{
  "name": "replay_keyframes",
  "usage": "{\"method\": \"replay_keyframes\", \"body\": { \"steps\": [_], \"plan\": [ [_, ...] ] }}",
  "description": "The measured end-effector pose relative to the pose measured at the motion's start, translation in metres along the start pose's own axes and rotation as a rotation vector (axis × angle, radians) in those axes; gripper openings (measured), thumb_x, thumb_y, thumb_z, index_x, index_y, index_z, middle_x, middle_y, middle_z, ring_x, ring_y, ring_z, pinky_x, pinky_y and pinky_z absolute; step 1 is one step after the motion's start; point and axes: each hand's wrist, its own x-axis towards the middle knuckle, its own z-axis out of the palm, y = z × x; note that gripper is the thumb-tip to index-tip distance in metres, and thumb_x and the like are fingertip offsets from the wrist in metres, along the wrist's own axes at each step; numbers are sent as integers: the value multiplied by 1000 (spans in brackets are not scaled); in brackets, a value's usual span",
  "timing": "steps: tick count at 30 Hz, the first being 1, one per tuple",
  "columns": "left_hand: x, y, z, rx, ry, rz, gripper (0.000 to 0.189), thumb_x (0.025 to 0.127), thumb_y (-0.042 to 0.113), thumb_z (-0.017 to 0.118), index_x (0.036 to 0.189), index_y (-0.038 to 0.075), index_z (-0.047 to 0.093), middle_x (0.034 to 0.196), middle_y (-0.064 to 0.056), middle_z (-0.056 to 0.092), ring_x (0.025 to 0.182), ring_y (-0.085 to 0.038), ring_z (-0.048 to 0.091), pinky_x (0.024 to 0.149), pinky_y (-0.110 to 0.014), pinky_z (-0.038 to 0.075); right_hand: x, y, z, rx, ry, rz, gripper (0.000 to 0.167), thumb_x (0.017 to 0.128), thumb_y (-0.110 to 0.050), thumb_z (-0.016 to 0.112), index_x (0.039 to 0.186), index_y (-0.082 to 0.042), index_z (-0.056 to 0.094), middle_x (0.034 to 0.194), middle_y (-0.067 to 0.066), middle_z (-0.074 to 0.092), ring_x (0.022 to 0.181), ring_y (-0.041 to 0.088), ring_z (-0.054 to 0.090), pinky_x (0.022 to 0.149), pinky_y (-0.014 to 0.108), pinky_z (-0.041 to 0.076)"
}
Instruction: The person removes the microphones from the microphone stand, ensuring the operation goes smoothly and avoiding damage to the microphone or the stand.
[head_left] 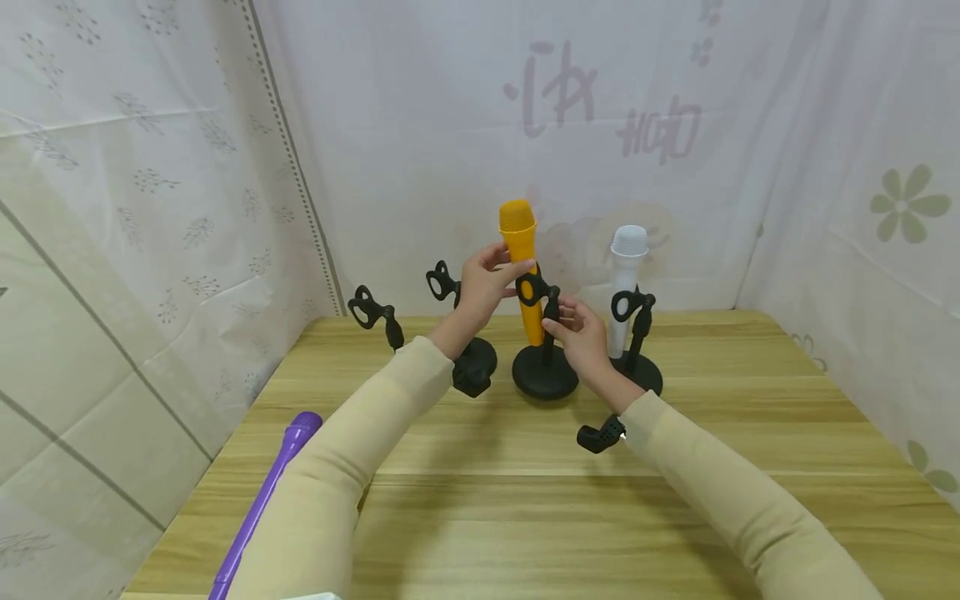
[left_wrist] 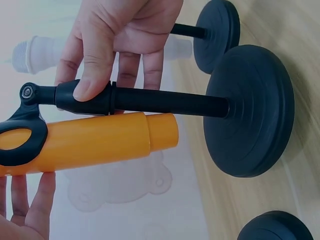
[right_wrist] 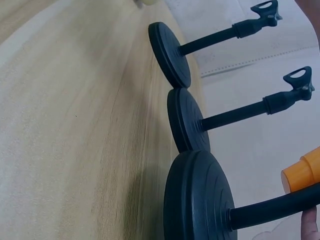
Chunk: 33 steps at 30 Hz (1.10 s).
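An orange microphone (head_left: 519, 242) stands nearly upright, its lower body in the clip of a black desk stand (head_left: 545, 381). My left hand (head_left: 482, 287) holds the microphone below its head, thumb at the front. In the left wrist view, left fingertips (left_wrist: 41, 200) touch the orange body (left_wrist: 100, 142) beside the clip. My right hand (head_left: 587, 340) grips the same stand's upright, its thumb on the black collar (left_wrist: 67, 95). In the right wrist view only the microphone's lower end (right_wrist: 300, 175) and part of a finger (right_wrist: 309, 222) show.
A white microphone (head_left: 628, 246) sits in another stand (head_left: 641, 375) at the right. Two stands with bare clips (head_left: 369, 308) (head_left: 442, 282) are on the left, partly behind my left arm. A purple microphone (head_left: 262, 492) lies near the table's left edge. Patterned cloth (head_left: 420, 125) hangs behind.
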Motion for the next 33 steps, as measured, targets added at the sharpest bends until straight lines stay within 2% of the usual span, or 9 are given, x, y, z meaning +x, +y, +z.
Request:
{"method": "replay_keyframes", "body": {
  "steps": [6, 18, 27, 33],
  "plan": [
    [-8, 3, -1, 3, 3, 7, 52, 83, 26, 79, 129, 11, 61, 111, -9, 63, 98, -24, 65, 75, -39, 58, -6, -2, -2, -11, -26, 6, 42, 90, -13, 71, 130, -8, 59, 114, 11, 60, 103, 26, 59, 91, 38, 51],
    [-26, 7, -1, 19, 20, 27, 49, 82, 27, 80, 125, 12, 63, 107, -8, 64, 94, -24, 66, 72, -38, 58, -20, -10, -8, 7, -88, 62, 46, 89, -11, 71, 132, -3, 56, 119, 15, 58, 101, 23, 61, 88, 33, 53],
    [-42, 10, 1, 46, 36, 23, 49, 82, 30, 80, 125, 12, 63, 107, -8, 63, 94, -23, 65, 72, -37, 58, -32, -12, -14, -53, -131, 16, 44, 90, -11, 70, 130, 0, 56, 116, 18, 59, 100, 28, 61, 87, 32, 53],
    [-53, 11, 3, 51, 52, 24, 49, 81, 30, 81, 124, 13, 64, 108, -7, 64, 93, -23, 65, 72, -36, 58, -40, -12, -18, -85, -147, 18, 43, 89, -12, 71, 129, -2, 57, 114, 17, 60, 97, 28, 61, 87, 32, 53]
  ]
}}
